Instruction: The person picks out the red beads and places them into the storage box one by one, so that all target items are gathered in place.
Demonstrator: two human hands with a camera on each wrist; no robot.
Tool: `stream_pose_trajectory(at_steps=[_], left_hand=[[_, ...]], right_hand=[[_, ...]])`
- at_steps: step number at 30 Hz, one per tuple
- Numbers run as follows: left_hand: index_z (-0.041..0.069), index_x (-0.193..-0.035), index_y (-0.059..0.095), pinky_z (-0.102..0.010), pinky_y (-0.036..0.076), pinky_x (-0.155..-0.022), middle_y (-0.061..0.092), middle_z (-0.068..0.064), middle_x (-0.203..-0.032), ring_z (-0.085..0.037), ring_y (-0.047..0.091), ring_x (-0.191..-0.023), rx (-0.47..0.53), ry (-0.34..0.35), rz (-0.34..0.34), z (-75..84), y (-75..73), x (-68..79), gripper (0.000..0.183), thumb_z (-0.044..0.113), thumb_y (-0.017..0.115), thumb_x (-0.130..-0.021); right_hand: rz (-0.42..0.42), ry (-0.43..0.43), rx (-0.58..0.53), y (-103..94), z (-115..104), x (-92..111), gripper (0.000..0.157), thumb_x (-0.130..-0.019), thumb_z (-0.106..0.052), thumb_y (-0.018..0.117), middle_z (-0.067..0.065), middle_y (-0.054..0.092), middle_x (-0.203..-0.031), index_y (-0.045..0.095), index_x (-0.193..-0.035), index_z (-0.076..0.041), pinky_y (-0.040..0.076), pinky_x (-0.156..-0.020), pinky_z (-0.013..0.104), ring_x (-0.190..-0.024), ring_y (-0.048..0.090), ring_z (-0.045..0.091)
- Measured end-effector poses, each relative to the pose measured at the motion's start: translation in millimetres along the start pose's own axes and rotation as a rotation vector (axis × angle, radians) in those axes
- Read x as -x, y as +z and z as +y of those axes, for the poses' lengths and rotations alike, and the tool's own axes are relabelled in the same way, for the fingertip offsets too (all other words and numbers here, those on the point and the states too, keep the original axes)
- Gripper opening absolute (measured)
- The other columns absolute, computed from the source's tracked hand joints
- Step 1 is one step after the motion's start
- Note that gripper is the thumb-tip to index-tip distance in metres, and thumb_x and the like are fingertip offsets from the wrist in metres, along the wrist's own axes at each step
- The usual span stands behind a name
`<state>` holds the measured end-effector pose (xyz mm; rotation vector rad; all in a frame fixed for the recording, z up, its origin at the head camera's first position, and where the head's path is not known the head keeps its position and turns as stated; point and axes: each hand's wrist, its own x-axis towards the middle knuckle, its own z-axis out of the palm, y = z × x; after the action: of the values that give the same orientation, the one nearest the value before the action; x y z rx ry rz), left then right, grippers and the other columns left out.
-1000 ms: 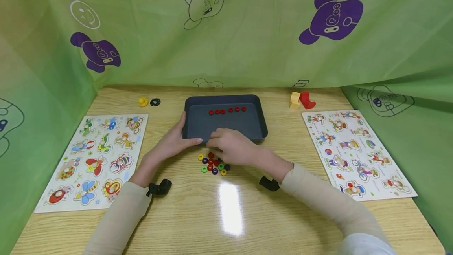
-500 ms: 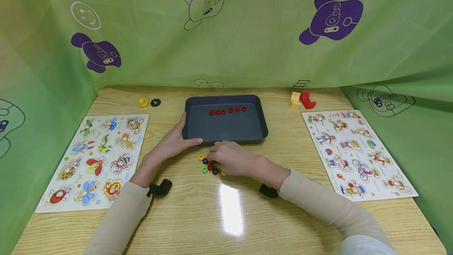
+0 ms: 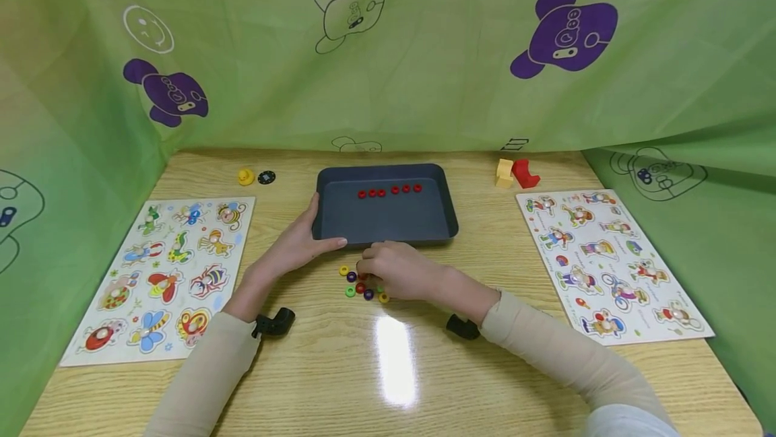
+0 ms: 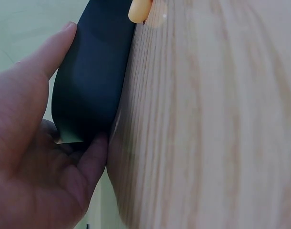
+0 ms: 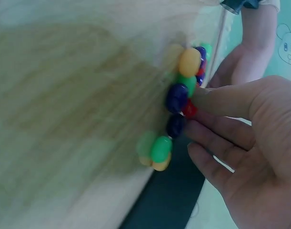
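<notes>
My left hand (image 3: 297, 242) holds the near left corner of a dark shallow tray (image 3: 388, 221), thumb along its front and fingers at its left side; the left wrist view shows the thumb and fingers against the tray wall (image 4: 95, 71). In front of the tray, my right hand (image 3: 397, 272) reaches into a small pile of coloured beads and partly covers it. The right wrist view shows a red bead (image 5: 189, 109) between its thumb and a finger. Around it lie a purple bead (image 5: 176, 98), a green bead (image 5: 161, 149) and a yellow bead (image 5: 189, 62).
Several red beads (image 3: 395, 189) stand in a row inside the tray. Picture puzzle boards lie left (image 3: 162, 275) and right (image 3: 606, 262). Behind are a yellow duck (image 3: 245, 176), a black disc (image 3: 267, 177), a yellow block (image 3: 504, 173) and a red block (image 3: 525, 174).
My right hand has moved from the tray's front edge back toward me, down to the bead pile, then shifted slightly. My left hand stays at the tray corner.
</notes>
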<state>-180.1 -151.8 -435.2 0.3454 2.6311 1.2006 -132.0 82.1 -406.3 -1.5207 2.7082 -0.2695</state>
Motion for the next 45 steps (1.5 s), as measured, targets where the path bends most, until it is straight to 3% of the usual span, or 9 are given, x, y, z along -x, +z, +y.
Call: stream_pose_trajectory(at_steps=[9, 18, 24, 29, 33, 40, 45], left_hand=[[0.025, -0.149, -0.010, -0.052, 0.025, -0.111, 0.003, -0.004, -0.157, -0.028, 0.013, -0.144, 0.004, -0.009, 0.005, 0.6, 0.5, 0.1, 0.115, 0.055, 0.071, -0.072], [0.028, -0.147, -0.012, -0.050, 0.021, -0.114, 0.001, -0.002, -0.157, -0.026, 0.010, -0.145, -0.008, -0.012, 0.007, -1.0, 1.6, -0.7, 0.114, 0.056, 0.070, -0.073], [0.024, -0.149, -0.010, -0.051, 0.021, -0.113, 0.001, -0.002, -0.157, -0.027, 0.010, -0.145, -0.013, -0.014, 0.006, -1.1, 1.5, -0.3, 0.115, 0.057, 0.069, -0.073], [0.026, -0.148, -0.010, -0.050, 0.021, -0.113, 0.001, -0.002, -0.157, -0.026, 0.010, -0.145, -0.010, -0.021, 0.009, 0.2, 1.2, -0.4, 0.115, 0.058, 0.070, -0.072], [0.027, -0.148, -0.011, -0.051, 0.021, -0.113, 0.001, -0.002, -0.157, -0.026, 0.010, -0.145, -0.011, -0.018, 0.006, 0.7, 0.9, 0.0, 0.115, 0.058, 0.069, -0.072], [0.025, -0.148, -0.011, -0.050, 0.021, -0.114, 0.000, -0.002, -0.157, -0.026, 0.009, -0.145, -0.012, -0.011, 0.003, -0.4, 1.3, -1.3, 0.115, 0.056, 0.069, -0.073], [0.025, -0.148, -0.010, -0.050, 0.021, -0.114, 0.001, -0.001, -0.157, -0.026, 0.009, -0.145, -0.014, -0.010, 0.006, -1.2, 1.7, -1.6, 0.115, 0.058, 0.069, -0.072]], right_hand=[[0.103, 0.065, -0.043, -34.2, 17.7, -0.2, 0.010, -0.085, -0.010, 0.064, -0.007, 0.062, -0.084, 0.070, -0.090, -0.016, 0.048, -0.070, 0.019, -0.078, 0.053, 0.006], [0.209, 0.217, -0.115, -55.9, 78.9, 1.4, 0.011, -0.083, -0.006, 0.066, 0.003, 0.066, -0.091, 0.070, -0.090, -0.013, 0.052, -0.069, 0.028, -0.082, 0.061, 0.014], [0.172, 0.306, -0.107, -51.3, 119.9, 1.3, 0.014, -0.084, -0.001, 0.060, 0.007, 0.067, -0.092, 0.070, -0.093, -0.006, 0.050, -0.070, 0.031, -0.080, 0.060, 0.018], [0.104, 0.402, -0.077, -46.8, 141.0, 0.6, 0.016, -0.085, 0.001, 0.055, 0.007, 0.065, -0.089, 0.069, -0.090, -0.005, 0.046, -0.068, 0.031, -0.076, 0.054, 0.018], [0.064, 0.439, -0.022, -43.5, 149.8, -0.4, 0.020, -0.084, 0.004, 0.052, 0.006, 0.064, -0.088, 0.069, -0.089, -0.007, 0.046, -0.068, 0.031, -0.077, 0.053, 0.017], [0.020, 0.448, 0.083, -34.4, 158.9, -2.3, 0.019, -0.084, 0.003, 0.052, 0.003, 0.059, -0.077, 0.065, -0.080, -0.009, 0.036, -0.062, 0.030, -0.068, 0.042, 0.018], [0.035, 0.466, 0.059, -33.3, 158.9, -0.9, 0.018, -0.085, 0.001, 0.053, 0.005, 0.065, -0.086, 0.068, -0.086, -0.010, 0.047, -0.068, 0.032, -0.073, 0.053, 0.017]])
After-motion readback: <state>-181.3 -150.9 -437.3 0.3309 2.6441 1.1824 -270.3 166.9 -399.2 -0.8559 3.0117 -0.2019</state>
